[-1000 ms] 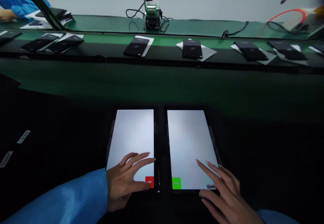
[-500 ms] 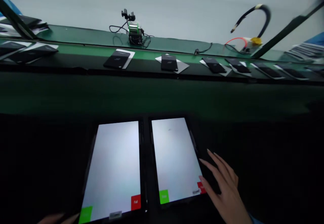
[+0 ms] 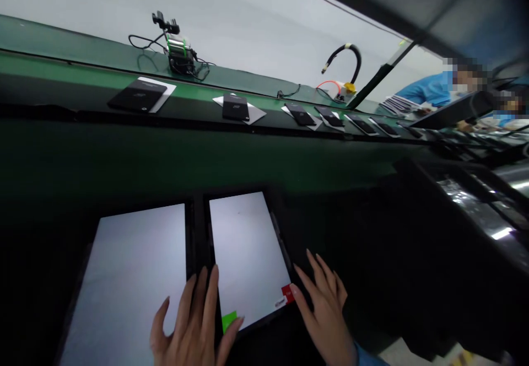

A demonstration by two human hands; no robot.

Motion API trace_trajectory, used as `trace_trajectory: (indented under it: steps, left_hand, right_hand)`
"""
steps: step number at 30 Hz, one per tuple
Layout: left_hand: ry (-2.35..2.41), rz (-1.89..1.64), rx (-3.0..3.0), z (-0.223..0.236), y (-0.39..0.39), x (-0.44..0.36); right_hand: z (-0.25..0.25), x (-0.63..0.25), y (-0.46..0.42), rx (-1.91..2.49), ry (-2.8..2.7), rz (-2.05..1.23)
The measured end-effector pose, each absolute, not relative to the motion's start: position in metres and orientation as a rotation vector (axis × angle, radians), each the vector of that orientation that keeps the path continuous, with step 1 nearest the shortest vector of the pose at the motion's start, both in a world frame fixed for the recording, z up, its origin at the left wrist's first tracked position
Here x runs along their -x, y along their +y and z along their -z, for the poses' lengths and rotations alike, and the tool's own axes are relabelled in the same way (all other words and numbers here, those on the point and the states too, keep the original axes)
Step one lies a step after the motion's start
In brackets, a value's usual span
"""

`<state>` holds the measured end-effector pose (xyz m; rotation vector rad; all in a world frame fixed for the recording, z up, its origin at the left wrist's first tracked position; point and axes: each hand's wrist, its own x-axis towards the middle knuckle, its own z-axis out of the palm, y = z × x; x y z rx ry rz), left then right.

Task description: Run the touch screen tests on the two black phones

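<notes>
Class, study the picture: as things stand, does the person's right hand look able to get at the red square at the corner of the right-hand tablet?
Probably yes. The right hand lies flat beside the right tablet, a fingertip at the red square, with nothing between them. The left hand rests nearer the green square.

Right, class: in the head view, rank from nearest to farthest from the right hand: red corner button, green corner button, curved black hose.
1. Red corner button, at the right hand's fingertip.
2. Green corner button, left, by the left hand.
3. Curved black hose, far behind the belt.

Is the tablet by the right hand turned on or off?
On. The right tablet glows white, with a green square and a red square at its near corners.
</notes>
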<state>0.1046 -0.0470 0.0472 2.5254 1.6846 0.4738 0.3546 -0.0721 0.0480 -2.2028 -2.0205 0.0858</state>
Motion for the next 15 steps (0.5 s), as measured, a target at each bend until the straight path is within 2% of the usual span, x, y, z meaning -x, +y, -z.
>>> trace_trajectory:
  steps: [4, 7, 15]
  left_hand:
    - [1.696, -0.287, -2.765, -0.046, -0.026, -0.119]
    - [1.574, -0.382, -2.786, -0.046, -0.025, -0.122]
    - [1.657, -0.674, -1.879, -0.058, -0.028, -0.113]
  right_hand:
    - [-0.040, -0.350, -0.080, 2.208, -1.997, -0.104]
    - [-0.036, -0.355, -0.082, 2.152, -1.964, -0.191]
    - [-0.038, -0.371, -0.081, 2.037, -1.571, -0.793]
